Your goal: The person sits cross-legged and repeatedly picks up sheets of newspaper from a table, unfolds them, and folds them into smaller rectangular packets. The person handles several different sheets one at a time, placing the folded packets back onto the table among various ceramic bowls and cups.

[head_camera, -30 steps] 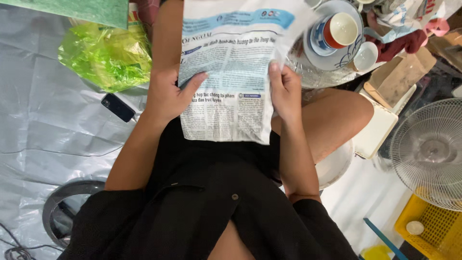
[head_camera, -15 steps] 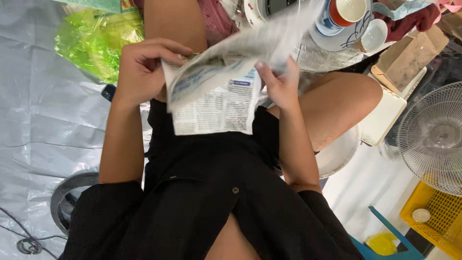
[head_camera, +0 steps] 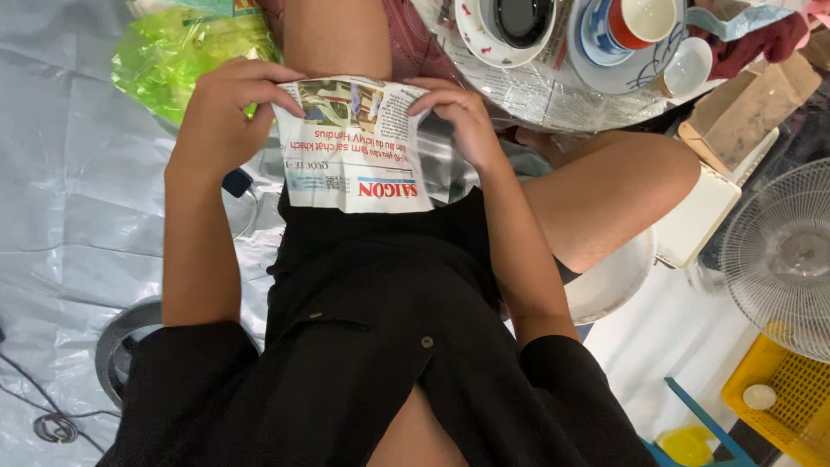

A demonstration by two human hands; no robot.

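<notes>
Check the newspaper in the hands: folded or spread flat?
Folded. The newspaper shows as a small panel doubled over at its top edge, pinched there by the left hand and right hand over the lap.

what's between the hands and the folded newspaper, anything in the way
Nothing visible. The left hand and right hand both grip the top edge of the folded newspaper directly, over the lap.
</notes>
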